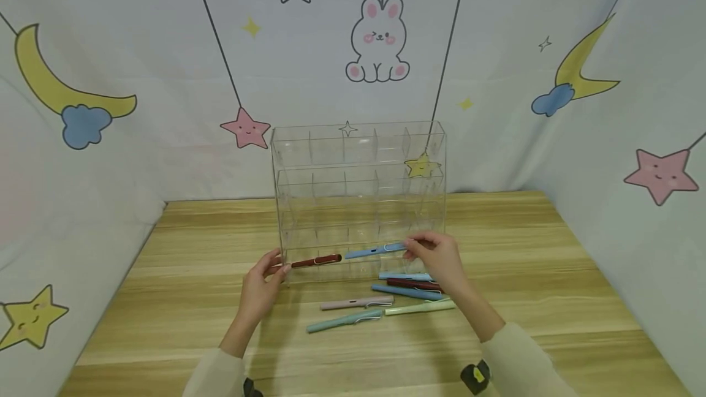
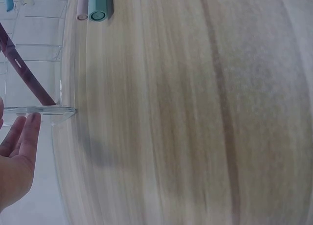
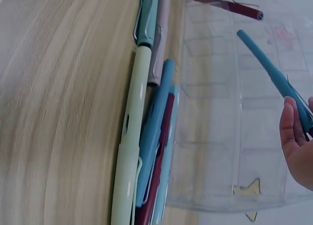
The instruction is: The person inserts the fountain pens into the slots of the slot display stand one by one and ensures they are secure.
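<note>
The person's right hand point(image 1: 438, 257) pinches a blue pen point(image 1: 368, 252) between thumb and fingers at its clip end; the barrel points away leftward, before the lower tiers of the clear organizer point(image 1: 361, 234). I can't tell whether it touches the plastic. The left hand point(image 1: 261, 280) has its fingers fairly straight against the organizer's side wall, with a dark red pen point(image 1: 317, 260) just inside that wall from the fingertips. Six loose pens point(image 1: 412, 293) lie on the table below and nearer than the right fingers. I'd keep that pinch light, guide the free tip clear of the red pen, and steady the wall without pushing.
</note>
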Available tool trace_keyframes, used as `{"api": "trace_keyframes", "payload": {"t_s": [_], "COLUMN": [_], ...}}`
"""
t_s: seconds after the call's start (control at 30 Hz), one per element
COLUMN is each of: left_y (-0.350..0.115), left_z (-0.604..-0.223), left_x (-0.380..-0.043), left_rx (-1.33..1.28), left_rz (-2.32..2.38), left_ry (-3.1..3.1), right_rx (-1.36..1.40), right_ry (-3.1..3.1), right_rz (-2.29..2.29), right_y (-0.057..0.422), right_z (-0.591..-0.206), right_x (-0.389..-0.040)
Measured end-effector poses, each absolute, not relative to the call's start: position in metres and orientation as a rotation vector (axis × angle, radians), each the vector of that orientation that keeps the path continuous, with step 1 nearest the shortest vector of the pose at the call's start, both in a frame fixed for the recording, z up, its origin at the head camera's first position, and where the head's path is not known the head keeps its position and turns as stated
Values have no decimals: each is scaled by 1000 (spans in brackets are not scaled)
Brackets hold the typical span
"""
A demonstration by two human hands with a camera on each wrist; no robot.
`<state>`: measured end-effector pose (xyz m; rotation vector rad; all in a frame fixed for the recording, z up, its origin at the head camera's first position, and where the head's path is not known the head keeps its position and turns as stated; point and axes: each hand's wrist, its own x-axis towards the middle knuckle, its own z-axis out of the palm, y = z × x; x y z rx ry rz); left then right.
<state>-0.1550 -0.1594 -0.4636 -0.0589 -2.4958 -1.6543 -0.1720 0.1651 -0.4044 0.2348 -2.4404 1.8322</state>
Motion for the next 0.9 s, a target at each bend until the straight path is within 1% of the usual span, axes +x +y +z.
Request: {"api": "trace_keyframes", "payload": {"t_s": [0.13, 0.37, 0.57, 0.73, 0.9], "left_y": [-159, -158, -158, -158, -159], "left_z": [-464, -460, -459, -460, -462], "left_x": [-153, -155, -155, -155, -156], "left_rx": [-107, -13, -18, -18, -15], "left_rz": [-1612, -1674, -1652, -1647, -1646], "left_ry": [-2467, -2534, -2554, -2547, -2540], "right_rx": [224, 212, 289, 372, 398], "right_ry": [-2447, -2476, -2526, -2565, -2574], "right_rz": [1795, 1722, 1726, 1663, 1630], "right_y": [147, 118, 112, 106, 100], "right_z": [-408, -401, -429, -430, -431], "right_x": [-175, -166, -174, -172, -172]}}
